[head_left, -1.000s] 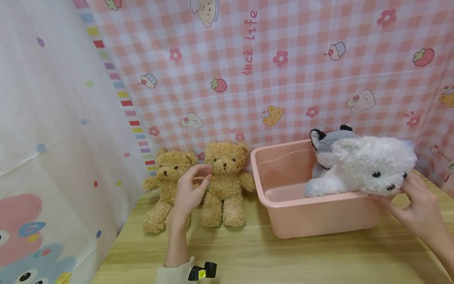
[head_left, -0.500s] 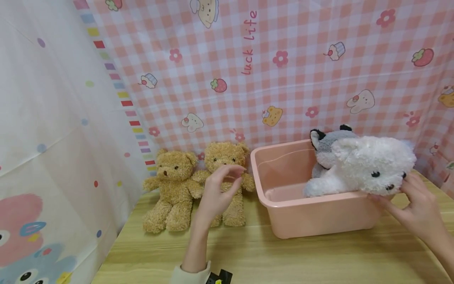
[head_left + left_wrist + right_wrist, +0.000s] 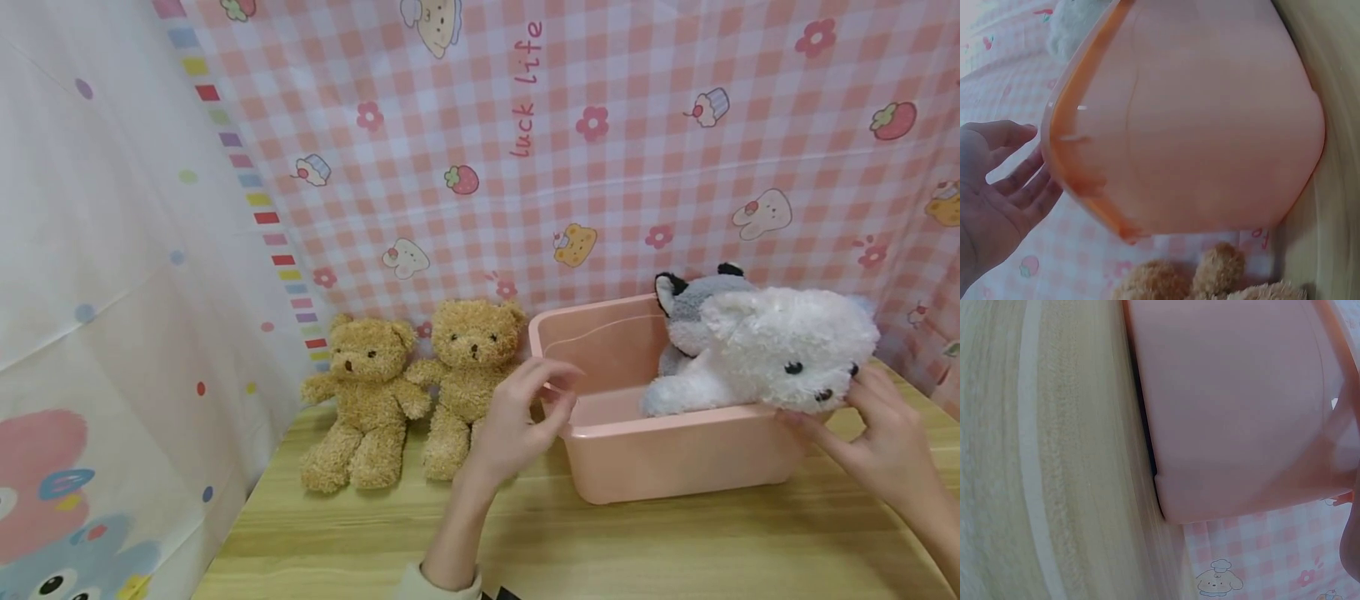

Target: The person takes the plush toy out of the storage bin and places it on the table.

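A pink plastic bin [image 3: 675, 462] stands on the table with two plush toys in its right part. One is a fluffy white plush dog [image 3: 787, 346], its muzzle leaning over the front right rim; behind it sits a grey plush toy [image 3: 693, 312] with black-tipped ears. My right hand [image 3: 885, 433] grips the bin's right end at the rim, right under the white muzzle, which partly hides its fingertips. My left hand [image 3: 517, 417] is at the bin's left rim, fingers loosely bent and thumb apart; in the left wrist view its fingertips [image 3: 1044, 187] overlap the rim.
Two tan teddy bears, a left one [image 3: 367, 383] and a right one [image 3: 472, 333], sit left of the bin; my left hand partly covers the right one. Behind the wooden table [image 3: 600, 550] hangs a pink checked cloth [image 3: 637, 183], with a white curtain [image 3: 135, 250] at left.
My left hand has moved right, from in front of the left teddy bear, past the right one, to the bin's left rim. My right hand, the bin and the plush toys have stayed put.
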The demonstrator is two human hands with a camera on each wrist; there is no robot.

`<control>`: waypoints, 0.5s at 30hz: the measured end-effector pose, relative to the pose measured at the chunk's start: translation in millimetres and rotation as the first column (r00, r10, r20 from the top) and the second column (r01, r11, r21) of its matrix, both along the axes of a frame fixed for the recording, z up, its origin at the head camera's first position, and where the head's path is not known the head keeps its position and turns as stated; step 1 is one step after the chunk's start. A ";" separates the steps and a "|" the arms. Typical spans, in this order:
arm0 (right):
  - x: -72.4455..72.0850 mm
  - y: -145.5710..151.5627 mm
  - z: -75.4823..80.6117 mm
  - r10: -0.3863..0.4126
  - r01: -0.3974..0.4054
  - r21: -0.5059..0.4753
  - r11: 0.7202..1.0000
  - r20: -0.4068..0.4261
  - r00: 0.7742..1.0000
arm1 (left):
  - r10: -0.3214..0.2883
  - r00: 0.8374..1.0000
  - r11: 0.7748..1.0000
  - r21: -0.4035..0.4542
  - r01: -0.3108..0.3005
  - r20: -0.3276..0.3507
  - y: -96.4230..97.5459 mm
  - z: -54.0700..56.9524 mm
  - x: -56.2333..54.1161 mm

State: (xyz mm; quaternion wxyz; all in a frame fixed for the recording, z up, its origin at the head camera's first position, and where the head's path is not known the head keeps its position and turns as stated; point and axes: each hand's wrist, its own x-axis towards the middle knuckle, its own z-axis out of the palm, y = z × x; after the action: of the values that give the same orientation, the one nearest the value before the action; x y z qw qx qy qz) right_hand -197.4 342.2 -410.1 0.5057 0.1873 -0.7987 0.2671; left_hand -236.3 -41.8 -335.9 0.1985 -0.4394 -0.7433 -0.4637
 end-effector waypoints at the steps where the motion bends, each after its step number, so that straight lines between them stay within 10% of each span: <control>1: 0.2 0.0 0.4 -0.001 0.001 0.002 1.000 0.003 1.000 | 0.000 1.000 1.000 -0.012 0.000 0.011 2.1 -0.3 1.2; 15: 0.5 0.6 -0.1 0.012 -0.012 0.001 1.000 0.014 1.000 | -0.039 0.987 0.995 -0.080 0.052 0.158 33.5 -0.9 11.6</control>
State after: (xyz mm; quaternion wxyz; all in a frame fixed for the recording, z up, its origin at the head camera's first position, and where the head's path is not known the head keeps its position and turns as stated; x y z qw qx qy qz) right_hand -196.9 342.8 -410.2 0.4983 0.1902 -0.8013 0.2710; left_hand -224.6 -8.3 -336.8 0.1101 -0.4266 -0.7651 -0.4696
